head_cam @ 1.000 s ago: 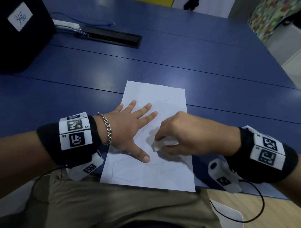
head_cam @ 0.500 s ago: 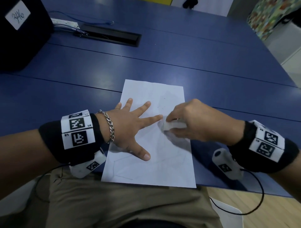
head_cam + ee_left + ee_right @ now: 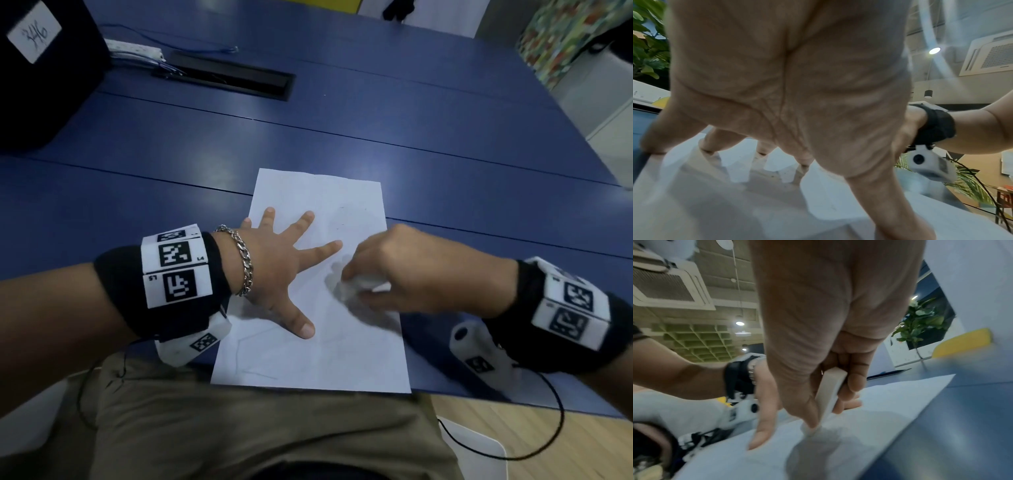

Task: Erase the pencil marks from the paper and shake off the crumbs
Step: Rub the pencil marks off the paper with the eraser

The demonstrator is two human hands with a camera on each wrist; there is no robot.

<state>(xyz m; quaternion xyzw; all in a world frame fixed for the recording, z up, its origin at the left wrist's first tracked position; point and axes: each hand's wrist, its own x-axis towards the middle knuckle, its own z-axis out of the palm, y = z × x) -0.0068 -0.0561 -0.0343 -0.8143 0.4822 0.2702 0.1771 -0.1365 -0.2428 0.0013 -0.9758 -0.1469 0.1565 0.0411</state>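
Note:
A white sheet of paper point(image 3: 318, 356) with faint pencil lines lies on the blue table point(image 3: 342, 137), its near edge at the table's front. My left hand point(image 3: 284, 270) lies flat on the paper's left half with fingers spread, holding it down; from the left wrist view the fingertips point(image 3: 760, 152) press on the paper point(image 3: 715, 203). My right hand point(image 3: 390, 274) pinches a white eraser point(image 3: 359, 286) between thumb and fingers, its tip against the paper's middle right. In the right wrist view the eraser point(image 3: 830, 394) stands tilted on the paper point(image 3: 869, 426).
A black box with a label point(image 3: 34, 68) stands at the far left. A black recessed cable tray point(image 3: 233, 80) and a white power strip point(image 3: 133, 51) lie at the back. My lap is below the table's front edge.
My right hand slid the eraser away and to the right half a second ago, then back toward me and left across the paper. The left hand stayed flat on the sheet.

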